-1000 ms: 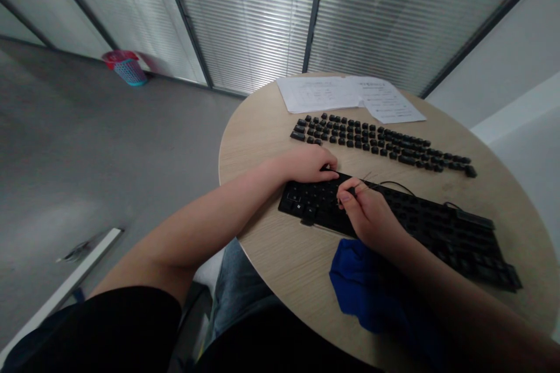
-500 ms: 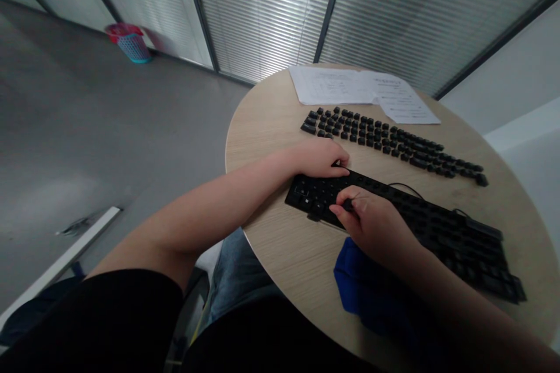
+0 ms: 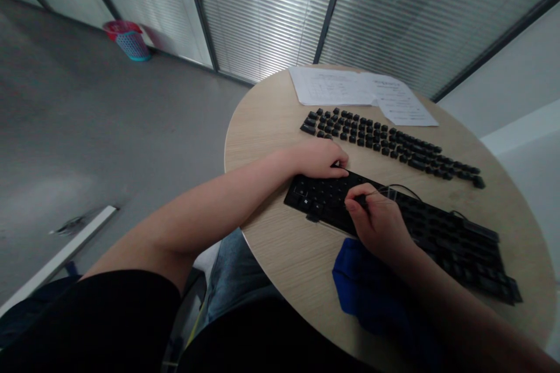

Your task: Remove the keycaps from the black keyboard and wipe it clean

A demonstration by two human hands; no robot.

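A black keyboard (image 3: 420, 215) lies at a slant on the round wooden table. My left hand (image 3: 321, 157) presses on its far left edge, thumb along the rim and fingers curled, holding it. Over the keyboard's left half is my right hand (image 3: 378, 218), closed in a pinch around a small dark piece. Thin wires with a small clear end stand out over its fingers, looking like a wire keycap puller (image 3: 391, 193); the grip hides most of it. Loose black keycaps (image 3: 376, 137) are laid out in rows beyond the keyboard.
Printed sheets (image 3: 336, 86) lie at the table's far side. A blue cloth (image 3: 354, 280) sits by the near edge under my right forearm. The keyboard's cable (image 3: 406, 188) loops behind it. On the floor, far left, stands a red and blue basket (image 3: 133, 45).
My right hand has shifted slightly to the right along the keyboard, and the wires above its fingers show more clearly. My left hand stays in place.
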